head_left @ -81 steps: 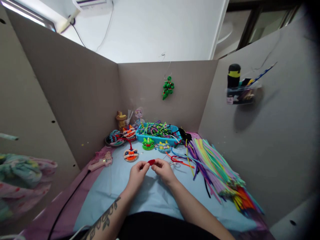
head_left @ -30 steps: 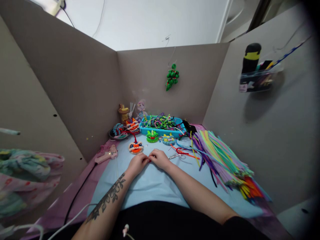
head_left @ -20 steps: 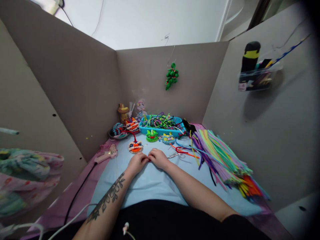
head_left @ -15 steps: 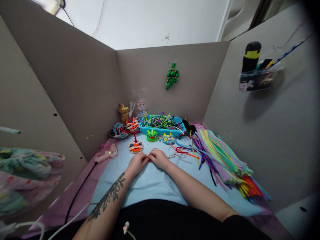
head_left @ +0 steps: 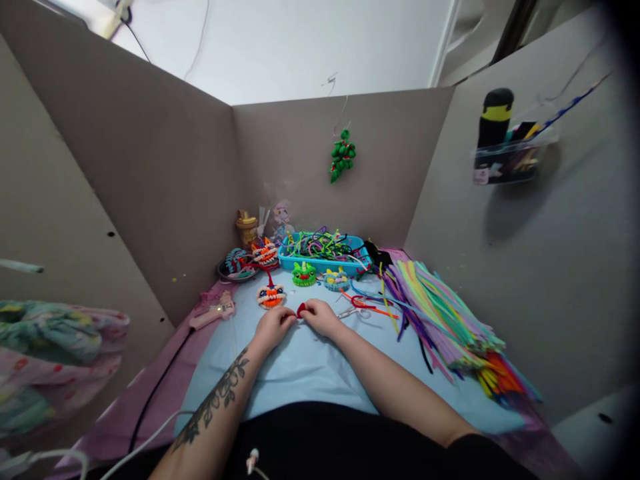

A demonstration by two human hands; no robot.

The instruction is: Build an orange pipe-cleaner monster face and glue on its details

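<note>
My left hand (head_left: 273, 327) and my right hand (head_left: 321, 317) meet over the light blue mat (head_left: 300, 373), fingers pinched together on a small red pipe-cleaner piece (head_left: 301, 310). The red piece peeks out between the fingertips of both hands. Just beyond my left hand lies an orange monster-face ornament (head_left: 271, 296). A green ornament (head_left: 304, 274) and a blue-yellow ornament (head_left: 335, 279) sit a little farther back.
A blue tray (head_left: 325, 252) of tangled pipe cleaners stands at the back. A big fan of coloured pipe cleaners (head_left: 440, 320) covers the right side. Scissors (head_left: 356, 307) lie right of my hands. A pink glue gun (head_left: 213, 312) with cable lies left. Cardboard walls (head_left: 150, 187) enclose the desk.
My hands dropped from a raised position to rest on the mat, closer to the orange ornament. The red piece was hidden in my fingers a moment ago and now shows again.
</note>
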